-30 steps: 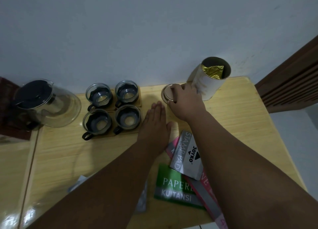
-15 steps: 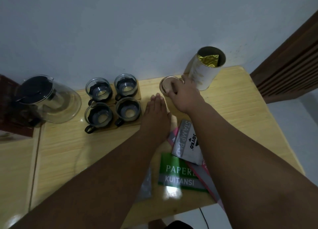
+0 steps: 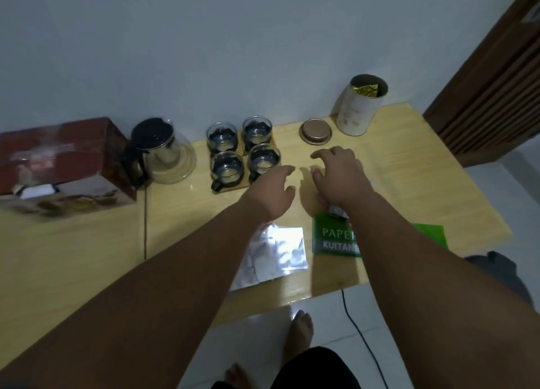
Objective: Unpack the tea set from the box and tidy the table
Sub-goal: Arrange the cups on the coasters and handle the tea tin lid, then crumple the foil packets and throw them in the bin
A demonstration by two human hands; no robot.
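A glass teapot (image 3: pixel 163 155) with a black lid stands beside the red box (image 3: pixel 58 161) at the left. Several glass cups (image 3: pixel 244 152) with dark holders sit on wooden coasters in the middle. A round gold lid (image 3: pixel 315 130) lies flat beside an open white tin (image 3: pixel 361 108) holding a gold foil bag. My left hand (image 3: pixel 274 191) hovers open just right of the cups. My right hand (image 3: pixel 340 174) is open, fingers spread, below the lid and apart from it.
A green receipt book (image 3: pixel 330 236), partly under my right forearm, and a silvery plastic bag (image 3: pixel 277 253) lie near the wooden table's front edge (image 3: pixel 321 289). A small grey packet peeks out under my right wrist. A black cable and bare feet are on the white floor.
My right hand has let go of the gold lid and drawn back toward me. The left hand has also pulled back. The view has widened to show the red box.
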